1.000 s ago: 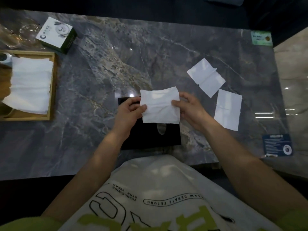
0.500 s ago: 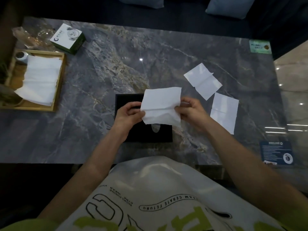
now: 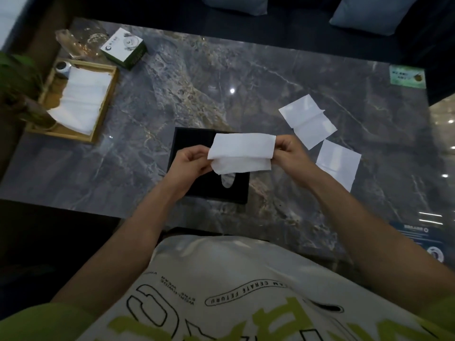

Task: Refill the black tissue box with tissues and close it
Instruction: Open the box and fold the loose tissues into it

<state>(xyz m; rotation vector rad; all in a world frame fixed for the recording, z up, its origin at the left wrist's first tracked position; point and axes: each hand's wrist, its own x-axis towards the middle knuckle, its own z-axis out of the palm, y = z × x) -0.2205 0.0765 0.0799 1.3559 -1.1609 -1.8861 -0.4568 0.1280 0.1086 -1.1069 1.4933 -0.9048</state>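
Observation:
The black tissue box (image 3: 189, 141) lies flat on the marble table (image 3: 221, 77) near its front edge, an oval slot (image 3: 227, 180) showing in its top. Above the box I hold a white tissue (image 3: 242, 152), folded over so that its lower half hangs doubled. My left hand (image 3: 192, 163) pinches its left end and my right hand (image 3: 289, 150) pinches its right end. Two more white tissues lie flat on the table to the right, one farther back (image 3: 307, 120) and one nearer (image 3: 338, 163). The hands and tissue hide the middle of the box.
A wooden tray (image 3: 103, 112) at the left holds a stack of white tissues (image 3: 81, 99). Behind it stand a green and white carton (image 3: 123, 48) and clear glassware (image 3: 73, 43). A potted plant (image 3: 17, 77) is at the far left. Stickers mark the table's right corners.
The tissue, held spread out a second ago, is now folded in half between my hands. My view has pulled back and tilted, showing more of the table's far side.

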